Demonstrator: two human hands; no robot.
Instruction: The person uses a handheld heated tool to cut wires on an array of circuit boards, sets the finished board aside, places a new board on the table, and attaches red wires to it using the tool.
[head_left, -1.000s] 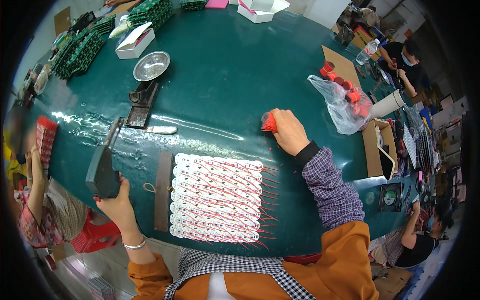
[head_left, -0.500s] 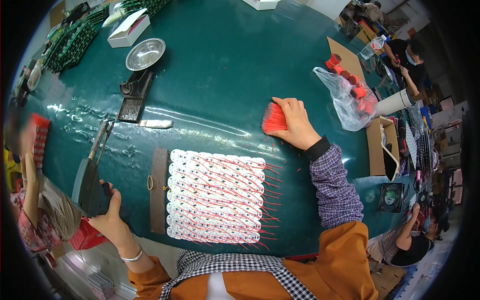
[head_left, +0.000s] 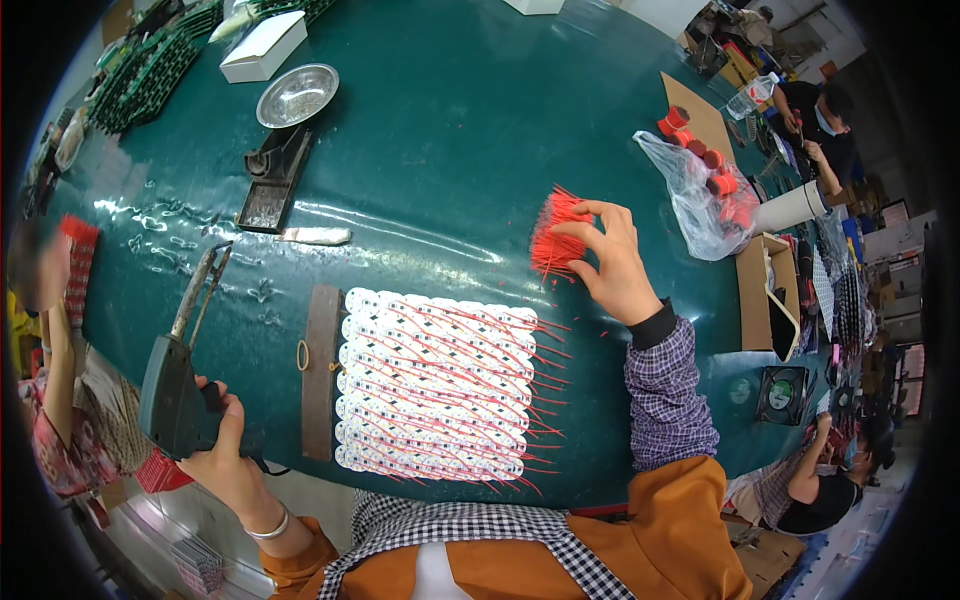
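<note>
My left hand [head_left: 228, 447] is wrapped round the grip of a dark green soldering gun [head_left: 172, 385], its metal tip pointing up over the table. On the right, my right hand [head_left: 615, 262] is at a loose pile of short red wires [head_left: 555, 236]. Its thumb and fingers are apart, with the fingertips at the pile's right edge. Between the hands lies a panel of white round circuit boards [head_left: 435, 385] in rows. Thin red wires run slantwise across it and stick out past its right edge. A dark brown bar [head_left: 321, 370] lies along its left side.
Beyond the panel are a solder stand [head_left: 272, 190], a metal bowl [head_left: 298, 96] and a white box [head_left: 264, 48]. At right, a plastic bag [head_left: 680, 205] holds red wire bundles [head_left: 712, 160], near a cardboard box [head_left: 752, 300] and a small fan [head_left: 782, 394]. Other people sit around the table.
My right hand has loosened its grip on the red wire bundle, and the wires have spread into a loose pile. The left hand still holds the soldering gun, nearly in place.
</note>
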